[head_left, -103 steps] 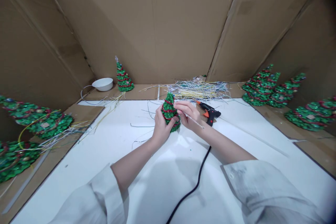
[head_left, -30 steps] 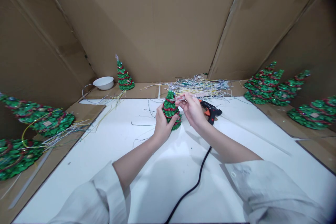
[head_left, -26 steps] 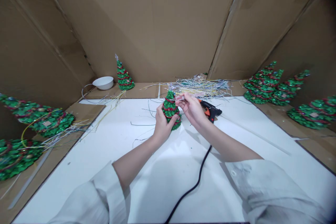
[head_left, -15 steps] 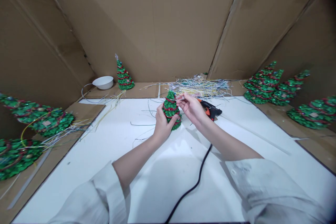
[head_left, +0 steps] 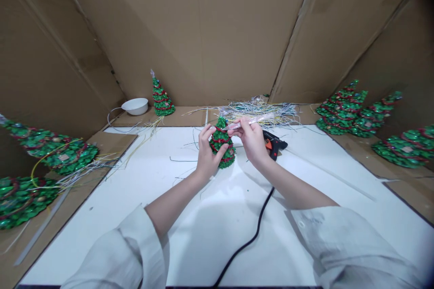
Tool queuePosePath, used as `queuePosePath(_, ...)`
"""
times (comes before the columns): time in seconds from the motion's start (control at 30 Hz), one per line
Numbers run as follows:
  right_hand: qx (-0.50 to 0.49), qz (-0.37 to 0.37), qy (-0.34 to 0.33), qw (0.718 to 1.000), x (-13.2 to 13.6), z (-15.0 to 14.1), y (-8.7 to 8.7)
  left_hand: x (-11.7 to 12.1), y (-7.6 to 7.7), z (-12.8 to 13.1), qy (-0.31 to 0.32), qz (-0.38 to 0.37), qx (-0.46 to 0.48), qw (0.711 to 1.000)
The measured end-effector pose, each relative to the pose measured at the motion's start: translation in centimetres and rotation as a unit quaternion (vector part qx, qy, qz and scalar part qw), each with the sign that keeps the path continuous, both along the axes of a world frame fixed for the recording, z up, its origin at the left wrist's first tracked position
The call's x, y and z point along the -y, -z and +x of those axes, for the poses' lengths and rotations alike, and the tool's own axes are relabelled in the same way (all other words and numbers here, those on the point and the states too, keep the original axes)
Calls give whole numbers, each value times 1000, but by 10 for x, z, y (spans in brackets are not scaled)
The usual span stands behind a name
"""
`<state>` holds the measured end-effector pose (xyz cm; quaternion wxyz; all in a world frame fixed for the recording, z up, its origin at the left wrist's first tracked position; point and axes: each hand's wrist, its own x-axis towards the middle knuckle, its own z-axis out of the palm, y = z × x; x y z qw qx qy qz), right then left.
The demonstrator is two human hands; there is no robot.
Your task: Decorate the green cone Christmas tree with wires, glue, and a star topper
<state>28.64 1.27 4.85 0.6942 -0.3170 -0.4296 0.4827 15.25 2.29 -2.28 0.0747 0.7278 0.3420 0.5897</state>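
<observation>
A small green Christmas tree (head_left: 226, 157) with red garland and a clear star-like top stands on the white table in front of me. My left hand (head_left: 206, 150) is closed around its left side, thumb across the front. In my right hand (head_left: 249, 137) is a slim, pale pinkish pen-like tool (head_left: 262, 118), pinched between thumb and fingers. Its pointed end reaches the tree's upper right side; whether it touches, I cannot tell. Just right of that hand lies a black and orange glue gun (head_left: 275, 144), partly hidden by the wrist.
Loose wires (head_left: 267, 112) are heaped at the back. A white bowl (head_left: 135, 106) and another decorated tree (head_left: 162, 99) stand back left. More trees lean at the left (head_left: 64, 153) and right (head_left: 364, 117). A black cord (head_left: 256, 235) crosses the table front.
The pen-like tool in my right hand now lies tilted across the fingers, its tip towards the tree. My left fingers have shifted slightly up and left on the tree.
</observation>
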Motion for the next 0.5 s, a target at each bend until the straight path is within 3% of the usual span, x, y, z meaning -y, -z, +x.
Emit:
queuePosePath(0.2, 37, 25, 48, 998, 4, -2, -1, 1, -14, 0, 6, 11, -67, 998)
queuePosePath(0.5, -5, -6, -12, 1000, -3, 2, 1, 0, -34, -5, 2, 5, -88, 996)
